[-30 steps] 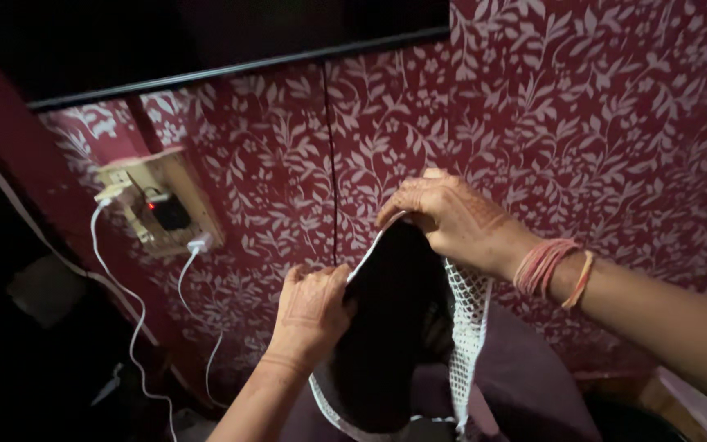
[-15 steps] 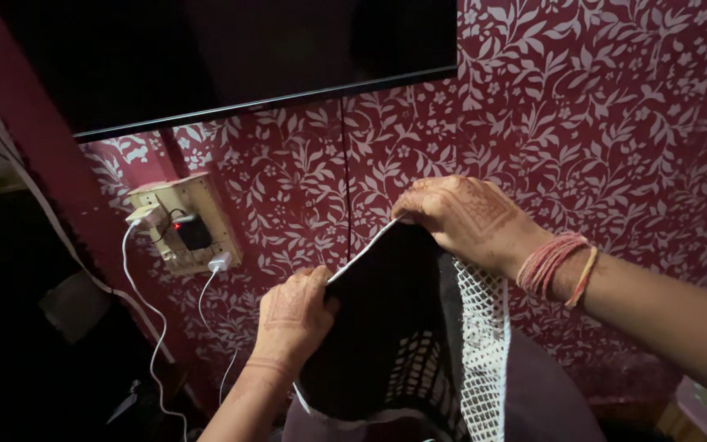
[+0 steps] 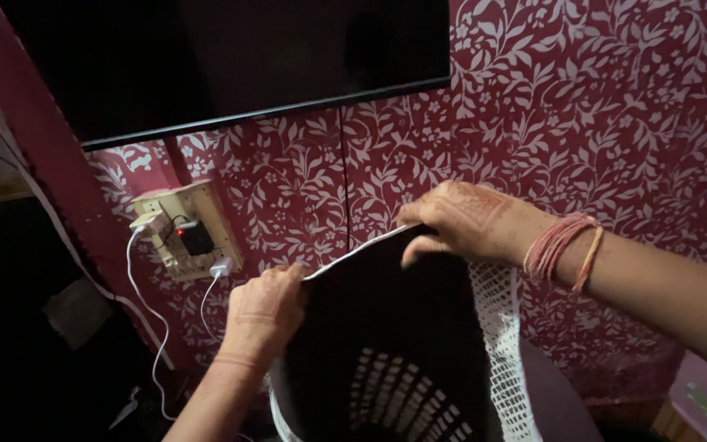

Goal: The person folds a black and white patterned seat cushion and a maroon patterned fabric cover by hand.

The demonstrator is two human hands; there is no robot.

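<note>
A white net bag is held open in mid-air before the patterned wall, its rim stretched between both hands. The left hand is pinched on the lower rim end, the right hand on the upper. If either pinch were loosened, the rim could collapse shut; the charger cables nearby might be snagged

White mesh basket, maroon leaf-patterned wall

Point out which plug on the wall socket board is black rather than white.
The middle plug, a black block with a small red light, on the socket board. The plugs at upper left and lower right are white with white cables.
</note>
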